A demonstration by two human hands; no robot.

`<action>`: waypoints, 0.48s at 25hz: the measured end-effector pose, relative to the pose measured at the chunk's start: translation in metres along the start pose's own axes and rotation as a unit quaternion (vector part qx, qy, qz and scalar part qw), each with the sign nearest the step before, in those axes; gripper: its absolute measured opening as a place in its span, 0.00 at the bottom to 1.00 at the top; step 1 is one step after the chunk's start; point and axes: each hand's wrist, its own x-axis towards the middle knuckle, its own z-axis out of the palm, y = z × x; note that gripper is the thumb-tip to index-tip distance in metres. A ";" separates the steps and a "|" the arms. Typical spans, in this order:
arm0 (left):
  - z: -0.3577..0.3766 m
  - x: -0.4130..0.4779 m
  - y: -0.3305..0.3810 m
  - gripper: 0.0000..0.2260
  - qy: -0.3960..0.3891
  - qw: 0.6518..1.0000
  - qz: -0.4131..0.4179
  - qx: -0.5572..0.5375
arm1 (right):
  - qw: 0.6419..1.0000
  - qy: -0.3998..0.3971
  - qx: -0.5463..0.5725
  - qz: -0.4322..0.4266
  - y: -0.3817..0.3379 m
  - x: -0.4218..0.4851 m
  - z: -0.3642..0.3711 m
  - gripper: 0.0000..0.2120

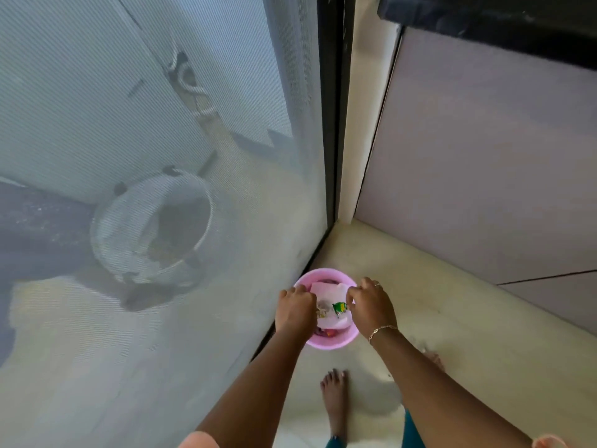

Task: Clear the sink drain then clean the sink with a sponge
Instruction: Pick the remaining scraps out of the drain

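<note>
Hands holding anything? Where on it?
Left hand and right hand each grip an opposite side edge of a white sheet over the pink bin.

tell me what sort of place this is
Probably a home kitchen corner beside a screened door: a grey mesh screen, a dark stone counter edge above pale cabinet panels, and a small round pink plastic waste bin on the cream floor.

The setting is judged to be a private home, at floor level in a kitchen or utility corner. Plain cabinet panels (pixel 484 156) are fitted beneath a dark tabletop edge (pixel 484 24), and a small pink bin (pixel 336 342) of household scraps is stood on cream floor tiles (pixel 452 318) near a bare foot (pixel 334 392). A metal basin (pixel 151 227) and a coiled hose (pixel 190 85) are seen through a dark-framed mesh screen (pixel 145 124).
</note>
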 end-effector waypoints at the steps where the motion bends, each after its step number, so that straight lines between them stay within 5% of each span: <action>1: 0.005 0.005 0.000 0.11 0.000 1.000 -0.003 -0.001 | 1.000 0.001 0.001 0.002 0.000 0.004 0.006 0.11; 12: 0.052 0.036 -0.006 0.13 -0.014 0.998 -0.021 -0.059 | 0.998 -0.049 0.034 -0.013 0.007 0.035 0.056 0.13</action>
